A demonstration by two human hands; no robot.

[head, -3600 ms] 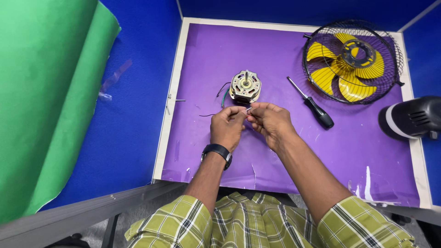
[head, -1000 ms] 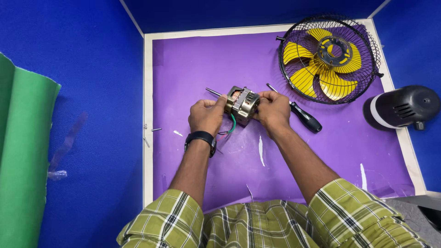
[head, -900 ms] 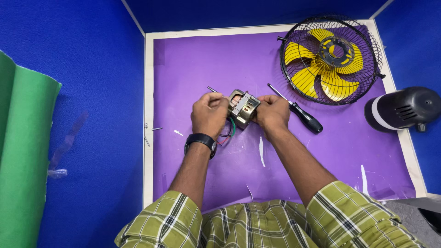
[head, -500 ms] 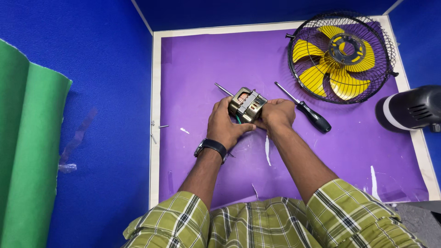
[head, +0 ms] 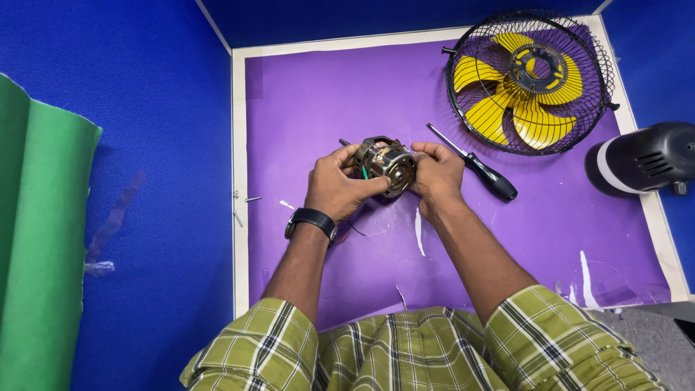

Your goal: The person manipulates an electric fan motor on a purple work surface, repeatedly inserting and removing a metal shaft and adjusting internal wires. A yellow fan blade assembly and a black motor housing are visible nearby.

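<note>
Two hands hold a small fan motor above a purple desk.

We cradle the fan motor [head: 386,164] just above the middle of the desk [head: 304,94]: our left hand [head: 337,185] wraps its fingers around the near side, our right hand [head: 438,172] clasps the far side, both closed firmly on the casing. To work it well, we judge it best to keep the grip even and the thin wires below unpinched. A black-handled screwdriver [head: 474,163] lies just beside the right hand; beyond it sits a caged yellow fan blade [head: 532,80], and a black housing [head: 641,159] at the desk's right edge.
</note>
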